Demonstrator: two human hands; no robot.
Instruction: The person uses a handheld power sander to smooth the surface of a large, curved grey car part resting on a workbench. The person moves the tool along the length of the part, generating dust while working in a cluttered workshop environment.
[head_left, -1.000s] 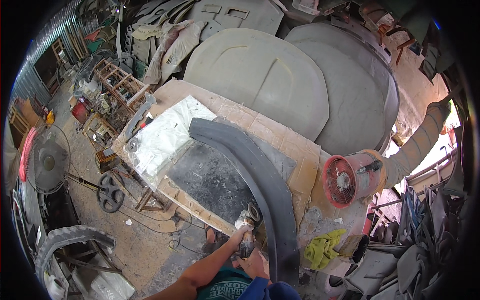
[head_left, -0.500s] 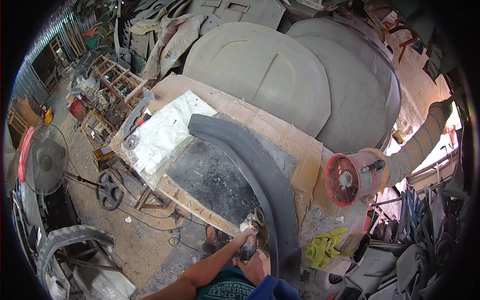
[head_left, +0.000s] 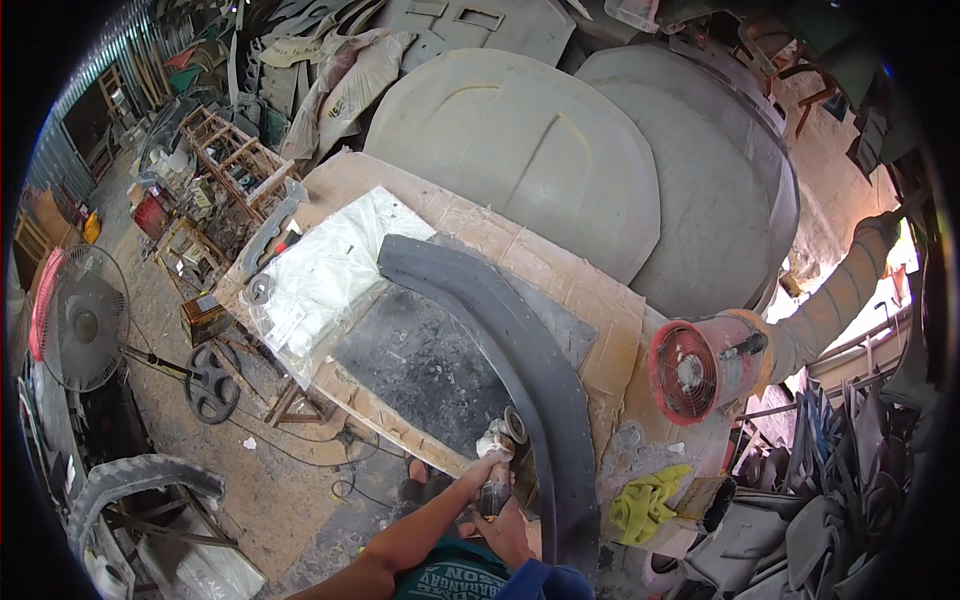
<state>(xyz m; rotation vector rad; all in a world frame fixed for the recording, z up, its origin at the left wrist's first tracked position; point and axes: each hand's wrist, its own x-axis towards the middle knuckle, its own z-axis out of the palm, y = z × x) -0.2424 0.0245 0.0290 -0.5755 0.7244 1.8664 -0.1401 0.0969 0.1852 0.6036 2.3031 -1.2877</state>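
A long, dark grey curved panel (head_left: pixel 545 385), shaped like a fender flare, lies across the worktable. I hold an angle grinder (head_left: pixel 494 498) at the table's near edge. My left hand (head_left: pixel 484 466) is closed around its front part, just behind the head. My right hand (head_left: pixel 510 532) grips the rear of its body, lower down. The grinder's round disc (head_left: pixel 515 426) is at the panel's inner edge; whether it touches I cannot tell. Beneath the panel is a dark, dusty board (head_left: pixel 425 355).
A red round blower (head_left: pixel 690 370) with a fabric duct stands at the right. A yellow-green cloth (head_left: pixel 648 505) lies near the right corner. White plastic sheeting (head_left: pixel 330 275) covers the table's left end. A standing fan (head_left: pixel 85 322) is at far left; a cord (head_left: pixel 310 460) trails across the floor.
The whole view has shifted slightly. Both hands stay on the grinder, and its disc remains beside the panel's inner edge, hardly moved along it.
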